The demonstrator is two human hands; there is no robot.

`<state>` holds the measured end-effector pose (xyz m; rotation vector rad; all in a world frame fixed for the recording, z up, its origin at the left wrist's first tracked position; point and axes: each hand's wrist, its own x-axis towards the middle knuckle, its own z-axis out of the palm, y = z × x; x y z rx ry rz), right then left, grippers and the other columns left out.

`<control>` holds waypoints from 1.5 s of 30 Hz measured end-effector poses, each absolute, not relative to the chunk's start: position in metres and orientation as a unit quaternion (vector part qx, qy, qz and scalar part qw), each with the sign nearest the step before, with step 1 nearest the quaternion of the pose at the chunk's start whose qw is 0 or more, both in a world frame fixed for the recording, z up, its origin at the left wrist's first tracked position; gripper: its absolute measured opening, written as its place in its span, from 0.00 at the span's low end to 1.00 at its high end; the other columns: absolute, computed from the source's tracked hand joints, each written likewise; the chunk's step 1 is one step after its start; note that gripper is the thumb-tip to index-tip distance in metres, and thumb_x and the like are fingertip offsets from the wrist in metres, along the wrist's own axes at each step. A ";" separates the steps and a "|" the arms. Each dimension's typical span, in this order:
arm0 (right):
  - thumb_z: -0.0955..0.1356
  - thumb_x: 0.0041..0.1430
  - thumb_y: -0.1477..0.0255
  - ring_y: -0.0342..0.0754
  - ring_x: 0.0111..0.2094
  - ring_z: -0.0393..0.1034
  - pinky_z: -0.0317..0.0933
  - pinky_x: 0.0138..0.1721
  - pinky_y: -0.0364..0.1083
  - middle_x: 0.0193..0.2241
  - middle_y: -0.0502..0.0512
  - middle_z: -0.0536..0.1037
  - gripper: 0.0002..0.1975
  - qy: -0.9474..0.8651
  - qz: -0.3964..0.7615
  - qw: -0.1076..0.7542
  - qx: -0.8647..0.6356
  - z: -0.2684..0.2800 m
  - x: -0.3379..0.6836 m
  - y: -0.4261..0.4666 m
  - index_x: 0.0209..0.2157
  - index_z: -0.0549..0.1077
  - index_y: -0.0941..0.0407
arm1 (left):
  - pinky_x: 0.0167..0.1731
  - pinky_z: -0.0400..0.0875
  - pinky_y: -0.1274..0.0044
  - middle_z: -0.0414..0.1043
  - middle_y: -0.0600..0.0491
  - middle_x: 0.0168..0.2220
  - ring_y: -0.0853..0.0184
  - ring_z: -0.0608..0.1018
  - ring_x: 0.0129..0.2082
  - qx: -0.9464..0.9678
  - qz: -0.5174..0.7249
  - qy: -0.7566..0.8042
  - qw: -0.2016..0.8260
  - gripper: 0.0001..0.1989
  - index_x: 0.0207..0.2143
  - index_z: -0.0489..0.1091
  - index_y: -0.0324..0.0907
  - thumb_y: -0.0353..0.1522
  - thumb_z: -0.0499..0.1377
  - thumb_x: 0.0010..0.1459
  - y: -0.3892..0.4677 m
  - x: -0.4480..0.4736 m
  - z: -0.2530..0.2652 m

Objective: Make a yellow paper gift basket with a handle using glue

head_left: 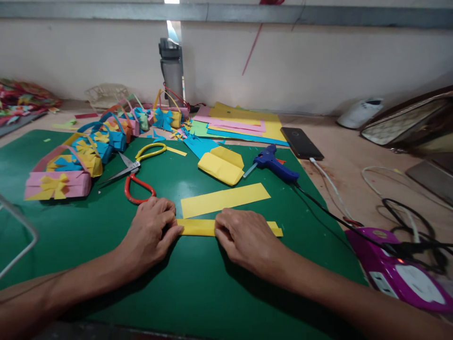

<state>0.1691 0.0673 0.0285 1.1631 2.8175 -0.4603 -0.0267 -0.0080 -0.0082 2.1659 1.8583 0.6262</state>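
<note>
A narrow folded yellow paper strip [197,227] lies across the green mat, its right end sticking out past my right hand. My left hand [154,229] pinches the strip's left end between thumb and fingers. Curled over its right part, my right hand [244,233] presses on the paper, fingers closed. Just beyond lies a flat, wider yellow strip [224,200]. Farther back sit a folded yellow paper pouch [221,167] and a blue glue gun [276,163] with a glue stick in its rear. Open scissors [133,166] with one yellow and one red handle rest near my left hand.
Small paper baskets [58,185] with bows line the left side of the green mat [170,288]. Coloured paper sheets [247,123], a bottle [171,71] and a phone [302,143] stand or lie at the back. Right: a purple power strip [399,269] with cables.
</note>
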 end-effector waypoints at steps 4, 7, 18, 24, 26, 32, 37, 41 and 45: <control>0.62 0.54 0.75 0.39 0.20 0.50 0.36 0.22 0.44 0.21 0.50 0.68 0.09 0.913 -0.150 0.029 0.379 0.028 0.169 0.067 0.22 0.67 0.58 | 0.36 0.60 0.68 0.64 0.51 0.32 0.64 0.64 0.33 0.737 0.204 0.636 0.106 0.11 0.23 0.63 0.40 0.32 0.52 0.58 -0.007 -0.026 -0.008; 0.61 0.54 0.75 0.39 0.20 0.50 0.36 0.22 0.44 0.22 0.50 0.69 0.09 0.913 -0.143 0.030 0.380 0.028 0.170 0.067 0.22 0.67 0.58 | 0.36 0.59 0.68 0.64 0.51 0.32 0.64 0.64 0.33 0.736 0.198 0.639 0.102 0.11 0.23 0.63 0.41 0.32 0.52 0.57 -0.007 -0.025 -0.008; 0.60 0.55 0.74 0.41 0.20 0.56 0.36 0.22 0.45 0.24 0.52 0.72 0.09 0.918 -0.116 0.048 0.376 0.029 0.167 0.066 0.24 0.68 0.58 | 0.36 0.58 0.68 0.64 0.51 0.32 0.64 0.63 0.33 0.737 0.185 0.643 0.095 0.10 0.23 0.62 0.40 0.32 0.52 0.57 -0.005 -0.025 -0.009; 0.61 0.54 0.75 0.42 0.22 0.61 0.37 0.22 0.45 0.25 0.52 0.74 0.08 0.918 -0.118 0.052 0.375 0.029 0.167 0.066 0.24 0.68 0.58 | 0.35 0.58 0.69 0.63 0.51 0.32 0.64 0.63 0.33 0.734 0.188 0.646 0.091 0.10 0.23 0.62 0.40 0.32 0.51 0.57 -0.006 -0.024 -0.010; 0.61 0.54 0.75 0.42 0.22 0.61 0.37 0.22 0.45 0.25 0.52 0.74 0.08 0.917 -0.116 0.053 0.377 0.029 0.167 0.066 0.24 0.68 0.57 | 0.35 0.58 0.69 0.63 0.52 0.32 0.64 0.63 0.33 0.733 0.191 0.646 0.092 0.10 0.23 0.62 0.40 0.31 0.51 0.57 -0.006 -0.024 -0.010; 0.61 0.55 0.74 0.41 0.21 0.59 0.36 0.22 0.44 0.24 0.52 0.73 0.08 0.915 -0.116 0.057 0.382 0.027 0.167 0.068 0.24 0.69 0.57 | 0.36 0.58 0.69 0.63 0.52 0.31 0.64 0.64 0.33 0.735 0.195 0.643 0.092 0.10 0.23 0.62 0.39 0.31 0.51 0.57 -0.006 -0.024 -0.011; 0.62 0.54 0.75 0.40 0.21 0.58 0.35 0.22 0.44 0.24 0.50 0.73 0.06 0.915 -0.137 0.036 0.378 0.025 0.169 0.067 0.25 0.68 0.57 | 0.36 0.58 0.70 0.63 0.53 0.31 0.66 0.64 0.33 0.736 0.214 0.635 0.094 0.09 0.24 0.62 0.39 0.30 0.52 0.57 -0.006 -0.026 -0.011; 0.62 0.55 0.76 0.40 0.21 0.58 0.35 0.22 0.44 0.25 0.49 0.74 0.05 0.911 -0.151 0.026 0.382 0.027 0.170 0.068 0.28 0.68 0.56 | 0.36 0.57 0.70 0.65 0.52 0.33 0.65 0.65 0.34 0.763 0.222 0.604 0.059 0.04 0.33 0.66 0.41 0.29 0.51 0.59 -0.007 -0.027 -0.012; 0.62 0.56 0.76 0.40 0.21 0.58 0.35 0.22 0.45 0.24 0.50 0.74 0.05 0.912 -0.150 0.030 0.381 0.029 0.169 0.069 0.27 0.68 0.57 | 0.38 0.55 0.66 0.64 0.51 0.35 0.62 0.64 0.35 0.814 0.137 0.563 -0.052 0.18 0.48 0.65 0.54 0.26 0.49 0.60 -0.009 -0.022 -0.007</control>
